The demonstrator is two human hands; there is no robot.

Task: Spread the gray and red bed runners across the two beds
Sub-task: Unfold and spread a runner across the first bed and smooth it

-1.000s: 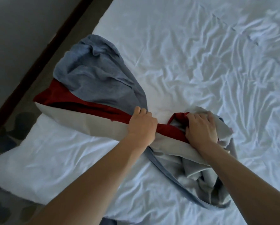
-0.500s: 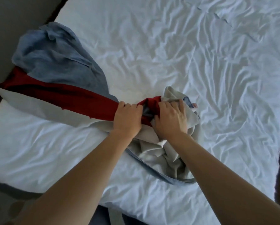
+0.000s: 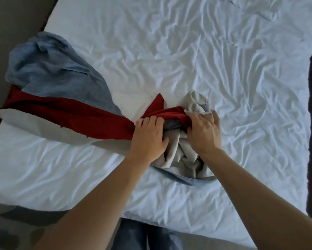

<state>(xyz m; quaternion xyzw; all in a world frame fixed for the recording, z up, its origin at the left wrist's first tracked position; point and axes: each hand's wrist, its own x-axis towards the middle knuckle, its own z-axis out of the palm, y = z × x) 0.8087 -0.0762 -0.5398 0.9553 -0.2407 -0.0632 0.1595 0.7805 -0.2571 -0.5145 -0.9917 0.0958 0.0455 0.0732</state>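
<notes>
Your left hand [image 3: 148, 137] grips the bed runner [image 3: 64, 112] at its red band, fingers curled over the fabric, while your right hand [image 3: 204, 133] at 3 o'clock of it clutches the bunched gray-and-red folds. The runner lies on the white bed sheet [image 3: 205, 60]: its spread portion fans out toward 9 o'clock to the mattress edge, and the crumpled remainder sits under and at 6 o'clock of your hands.

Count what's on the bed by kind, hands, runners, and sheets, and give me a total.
Hands: 2, the left hand and right hand, both gripping the runner
Bed runners: 1, the gray and red bed runner, bunched
Sheets: 1, the white sheet, wrinkled
Total: 4
</notes>
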